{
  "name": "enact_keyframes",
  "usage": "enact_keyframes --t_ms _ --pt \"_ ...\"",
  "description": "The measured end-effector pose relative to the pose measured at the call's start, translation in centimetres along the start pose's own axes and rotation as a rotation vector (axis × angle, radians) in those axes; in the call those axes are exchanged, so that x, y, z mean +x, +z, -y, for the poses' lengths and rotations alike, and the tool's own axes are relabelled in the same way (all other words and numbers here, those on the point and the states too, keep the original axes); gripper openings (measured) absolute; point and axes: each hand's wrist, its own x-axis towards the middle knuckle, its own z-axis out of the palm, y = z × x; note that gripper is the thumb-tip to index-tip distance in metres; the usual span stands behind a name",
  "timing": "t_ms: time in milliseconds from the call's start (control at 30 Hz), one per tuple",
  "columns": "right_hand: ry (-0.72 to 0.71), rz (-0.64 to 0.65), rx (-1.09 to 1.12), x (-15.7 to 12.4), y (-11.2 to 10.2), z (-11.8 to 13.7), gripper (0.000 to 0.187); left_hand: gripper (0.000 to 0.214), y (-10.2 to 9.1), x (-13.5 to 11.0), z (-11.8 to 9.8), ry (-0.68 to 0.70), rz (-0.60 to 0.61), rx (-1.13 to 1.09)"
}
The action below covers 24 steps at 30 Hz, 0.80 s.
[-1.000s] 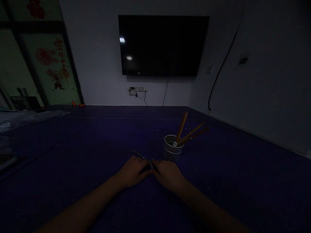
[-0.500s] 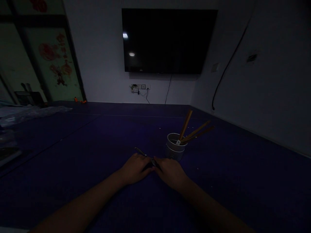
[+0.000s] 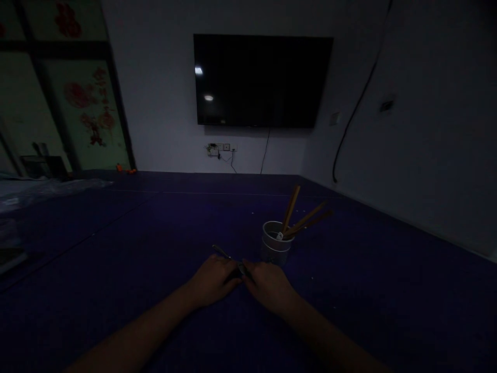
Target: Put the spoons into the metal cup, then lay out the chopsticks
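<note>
My left hand (image 3: 214, 281) and my right hand (image 3: 269, 286) meet low over the dark blue surface, fingertips nearly touching. Both are closed on a slim, dark metal utensil (image 3: 221, 252). Its narrow handle sticks out beyond my left fingers, up and to the left. A shinier part shows between the two hands; the rest is covered by fingers, and the dim light hides its exact kind. Just beyond my right hand stands a grey metal pot (image 3: 275, 251), upright. Several wooden sticks (image 3: 291, 209) lean out of it to the right, beside a small pale piece inside the rim.
Small pale crumbs (image 3: 312, 278) are scattered on the blue surface (image 3: 174, 223). Clear plastic sheeting (image 3: 77, 187) lies at the far left, with small orange objects (image 3: 126, 169) near the wall. A television (image 3: 262, 80) hangs above wall sockets (image 3: 221, 148).
The whole view has shifted slightly, so the room sits lower in the picture. Both hands keep their hold on the utensil, with little visible change between them.
</note>
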Motion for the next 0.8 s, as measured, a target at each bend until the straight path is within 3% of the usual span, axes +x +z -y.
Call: enact_keyframes --t_ms 433,800 --pt "-0.029 -0.035 -0.009 0.11 0.19 -0.12 0.027 0.012 0.15 0.12 -0.22 -0.026 -0.031 0.011" --pt "-0.010 -0.051 -0.016 0.28 0.37 -0.13 0.030 0.020 0.05 0.25 -0.16 -0.044 -0.047 -0.002"
